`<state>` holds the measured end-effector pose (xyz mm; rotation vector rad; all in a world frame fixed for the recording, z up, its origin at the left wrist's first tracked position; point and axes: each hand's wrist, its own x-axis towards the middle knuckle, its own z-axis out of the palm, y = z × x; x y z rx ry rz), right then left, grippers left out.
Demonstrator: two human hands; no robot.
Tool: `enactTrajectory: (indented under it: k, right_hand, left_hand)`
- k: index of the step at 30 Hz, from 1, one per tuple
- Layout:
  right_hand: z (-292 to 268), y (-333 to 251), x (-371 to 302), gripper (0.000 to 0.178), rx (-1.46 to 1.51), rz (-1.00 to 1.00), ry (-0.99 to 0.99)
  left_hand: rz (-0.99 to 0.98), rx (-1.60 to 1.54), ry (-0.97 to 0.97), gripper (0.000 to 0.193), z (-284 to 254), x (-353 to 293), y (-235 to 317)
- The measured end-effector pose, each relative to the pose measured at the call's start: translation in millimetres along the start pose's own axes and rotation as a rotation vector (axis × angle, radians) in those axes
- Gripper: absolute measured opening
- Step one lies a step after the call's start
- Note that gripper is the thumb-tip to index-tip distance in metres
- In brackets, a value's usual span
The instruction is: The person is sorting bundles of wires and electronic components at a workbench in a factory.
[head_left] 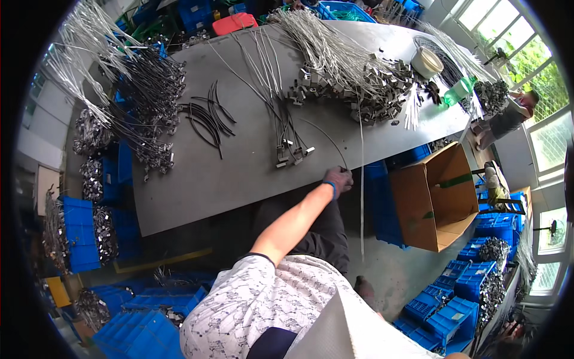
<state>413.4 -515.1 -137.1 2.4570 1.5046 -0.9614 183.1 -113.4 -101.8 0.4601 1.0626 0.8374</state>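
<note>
My left hand (339, 180), in a dark glove with a blue band at the wrist, is closed at the table's near edge. Its fingers pinch the end of a thin grey strip (327, 134) that curves away over the tabletop. What seems to be my right hand (364, 286) hangs low beside my body, mostly hidden; its fingers do not show clearly. Ahead of the left hand lies a small bunch of strips (276, 113) with metal blocks at their near ends. Several black curved pieces (209, 119) lie farther left. A long pale strip (362, 197) hangs over the edge.
The grey table (197, 197) carries a large heap of metal-ended strips (359, 84), a white bowl (427, 63) and a green bottle (459, 91). An open cardboard box (427, 203) stands right of me. Blue crates (143, 332) surround the area. Another person (508, 119) is at far right.
</note>
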Motion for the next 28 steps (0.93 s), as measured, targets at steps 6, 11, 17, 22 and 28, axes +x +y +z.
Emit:
enactTrajectory:
  k: [6, 11, 17, 22, 28]
  right_hand:
    - [13, 61, -41, 0.033, -0.209, 0.041, -0.485]
    - [35, 115, -13, 0.033, -0.222, 0.032, -0.492]
    - [45, 133, 27, 0.031, -0.325, -0.010, -0.446]
    - [43, 120, 31, 0.029, -0.211, -0.043, -0.322]
    - [14, 53, 59, 0.042, -0.089, -0.223, -0.136]
  left_hand:
    - [0.232, -0.218, 0.077, 0.011, 54, -17, 14]
    - [0.799, -0.075, 0.240, 0.010, 18, -28, 132]
    - [1.054, -0.057, 0.289, 0.012, 9, -47, 195]
    - [0.728, -0.182, 0.334, 0.015, -41, -33, 171]
    - [0.515, 0.396, 0.243, 0.024, -90, -10, 96]
